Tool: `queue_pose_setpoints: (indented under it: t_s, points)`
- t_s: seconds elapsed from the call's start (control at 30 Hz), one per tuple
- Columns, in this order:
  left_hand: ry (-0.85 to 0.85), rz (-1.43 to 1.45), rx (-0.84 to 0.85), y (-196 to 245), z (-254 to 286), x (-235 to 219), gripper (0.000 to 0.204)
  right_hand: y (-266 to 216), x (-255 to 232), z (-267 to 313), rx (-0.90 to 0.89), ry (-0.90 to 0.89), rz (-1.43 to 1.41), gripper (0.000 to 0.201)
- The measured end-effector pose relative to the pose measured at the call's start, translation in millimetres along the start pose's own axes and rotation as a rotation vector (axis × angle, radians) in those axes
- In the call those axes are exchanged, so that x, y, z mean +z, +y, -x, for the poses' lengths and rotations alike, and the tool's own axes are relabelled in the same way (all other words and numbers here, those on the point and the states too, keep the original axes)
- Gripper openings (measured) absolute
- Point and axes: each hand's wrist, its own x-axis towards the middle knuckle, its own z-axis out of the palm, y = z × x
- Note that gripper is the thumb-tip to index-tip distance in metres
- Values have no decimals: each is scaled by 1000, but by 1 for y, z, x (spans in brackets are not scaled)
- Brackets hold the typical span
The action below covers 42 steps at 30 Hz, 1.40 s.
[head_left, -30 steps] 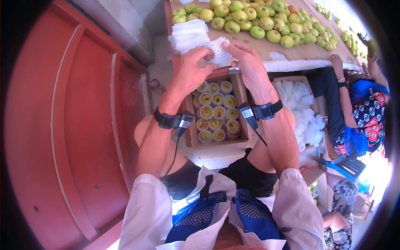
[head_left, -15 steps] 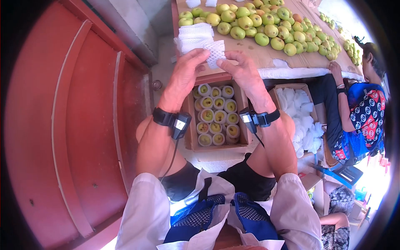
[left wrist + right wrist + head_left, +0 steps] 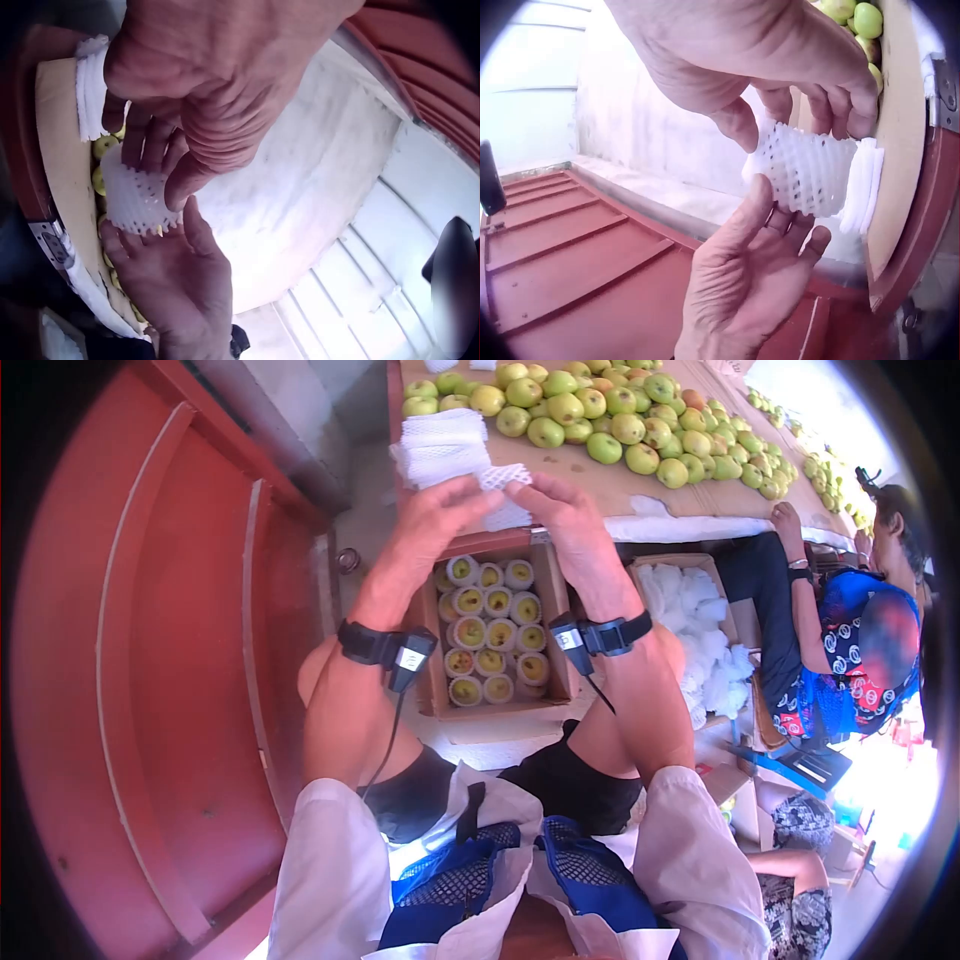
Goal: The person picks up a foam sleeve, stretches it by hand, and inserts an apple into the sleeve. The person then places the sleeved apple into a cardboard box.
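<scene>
Both hands hold one white foam net sleeve point(image 3: 505, 478) over the near edge of the table. My left hand point(image 3: 437, 518) pinches its left side between thumb and fingers; in the right wrist view that hand point(image 3: 739, 277) has its fingers behind the net point(image 3: 802, 172). From the other side my right hand point(image 3: 570, 525) grips it, thumb on the near face. The left wrist view shows the net point(image 3: 139, 191) spread between both hands, looking flattened. Just left of it lies a stack of white foam nets point(image 3: 443, 445) on the table.
Green apples point(image 3: 627, 428) cover the cardboard-topped table point(image 3: 670, 505). Below the hands stands a carton point(image 3: 428, 660) of net-wrapped apples. Right of it, another box holds loose white nets point(image 3: 690, 600). A person point(image 3: 850, 630) sits at the right; a red door point(image 3: 190, 660) is at the left.
The net between the hands has turned and been shifted in the fingers, and the hands now sit closer around it. The head view has shifted slightly.
</scene>
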Motion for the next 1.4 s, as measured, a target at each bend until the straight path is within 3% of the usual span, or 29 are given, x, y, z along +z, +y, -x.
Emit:
queue_pose_setpoints:
  t_s: [0.17, 0.27, 0.43, 0.7, 0.8, 0.9, 0.93, 1.03, 1.07, 1.17, 1.4]
  points:
    - [67, 242, -44, -16, -17, -17, 26, 7, 10, -12, -30, -29, 65, 39]
    - [192, 154, -7, -9, -23, -17, 20, 4, 13, -15, 7, 56, 178, 42]
    - [269, 263, 58, -7, -29, -32, 17, 5, 6, -22, 3, 61, 223, 45]
    - [378, 445, 126, 6, -30, -44, 16, -13, -55, -58, 150, 58, 477, 45]
    - [390, 459, 129, 7, -28, -45, 19, -17, -94, -92, 130, 125, 709, 50]
    - [408, 497, 118, 8, -29, -44, 20, -5, -122, -149, -160, 385, 1159, 52]
    - [421, 506, 121, 9, -30, -41, 19, -6, -125, -164, -100, 406, 1159, 62]
    - [420, 512, 120, 10, -29, -42, 20, -6, -120, -188, -166, 481, 1344, 68]
    - [413, 512, 119, 11, -28, -43, 21, -7, -116, -193, -139, 479, 1452, 79]
    - [427, 527, 117, 16, -27, -43, 20, 1, -108, -199, -114, 493, 1522, 78]
    - [436, 523, 89, 24, -29, -43, 18, 18, -105, -202, -110, 587, 1357, 74]
